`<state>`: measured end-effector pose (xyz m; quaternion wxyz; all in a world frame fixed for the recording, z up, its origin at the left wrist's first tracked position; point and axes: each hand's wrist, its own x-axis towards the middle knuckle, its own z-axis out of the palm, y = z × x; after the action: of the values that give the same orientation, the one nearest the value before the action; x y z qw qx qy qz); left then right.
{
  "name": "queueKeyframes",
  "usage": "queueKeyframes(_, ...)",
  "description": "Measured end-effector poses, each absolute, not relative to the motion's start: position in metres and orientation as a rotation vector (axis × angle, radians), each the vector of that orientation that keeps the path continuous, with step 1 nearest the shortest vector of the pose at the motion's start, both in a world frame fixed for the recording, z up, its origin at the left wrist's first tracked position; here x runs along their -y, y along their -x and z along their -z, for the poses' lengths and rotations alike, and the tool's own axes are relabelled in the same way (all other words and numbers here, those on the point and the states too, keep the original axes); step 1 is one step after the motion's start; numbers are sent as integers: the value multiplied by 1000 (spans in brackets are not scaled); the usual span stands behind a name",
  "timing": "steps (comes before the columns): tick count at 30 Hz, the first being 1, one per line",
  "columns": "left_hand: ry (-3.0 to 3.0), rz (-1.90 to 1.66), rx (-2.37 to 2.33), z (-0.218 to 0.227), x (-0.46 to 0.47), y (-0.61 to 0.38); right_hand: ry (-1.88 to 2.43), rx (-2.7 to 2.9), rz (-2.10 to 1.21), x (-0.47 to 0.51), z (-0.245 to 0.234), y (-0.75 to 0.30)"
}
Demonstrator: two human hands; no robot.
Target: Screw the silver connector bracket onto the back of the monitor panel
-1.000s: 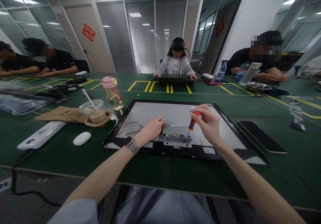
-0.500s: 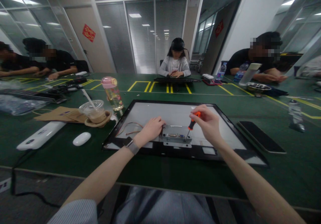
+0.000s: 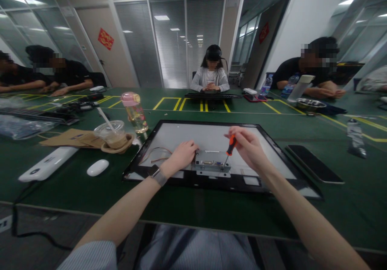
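Observation:
A large flat display panel [image 3: 181, 132] with a black frame lies back side up on the table in front of me. On its near part stands a grey metal bracket [image 3: 210, 156] with video ports along its face. The fingers of my left hand [image 3: 184, 154] are curled at the bracket's upper left corner, partly hidden behind it. My right hand [image 3: 249, 144] pinches the handle of an orange and black screwdriver [image 3: 231, 145]. The screwdriver leans slightly, its tip at the bracket's right end. A thin cable [image 3: 157, 149] lies on the panel, left of the bracket.
Left of the panel are a white mouse [image 3: 98, 167], a white device [image 3: 48, 164], an iced drink cup [image 3: 111, 132] in a holder and a pink-lidded bottle [image 3: 135, 112]. A phone [image 3: 314, 163] lies to the right. Several people sit around the green table [image 3: 193, 205].
My right hand has shifted its fingers on the screwdriver, and more of the orange handle shows. The tip stays at the bracket's right end. My left hand keeps its place.

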<state>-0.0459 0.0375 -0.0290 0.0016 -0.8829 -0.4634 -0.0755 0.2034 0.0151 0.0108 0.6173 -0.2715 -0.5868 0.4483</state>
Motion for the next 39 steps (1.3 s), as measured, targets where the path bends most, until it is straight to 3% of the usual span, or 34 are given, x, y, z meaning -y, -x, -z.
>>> queueKeyframes(31, 2767, 277, 1453, 32, -39, 47, 684, 1500, -773, -11, -12, -204)
queueKeyframes(39, 2779, 258, 1452, 32, -39, 47, 664, 1492, -935, -6, -16, -199)
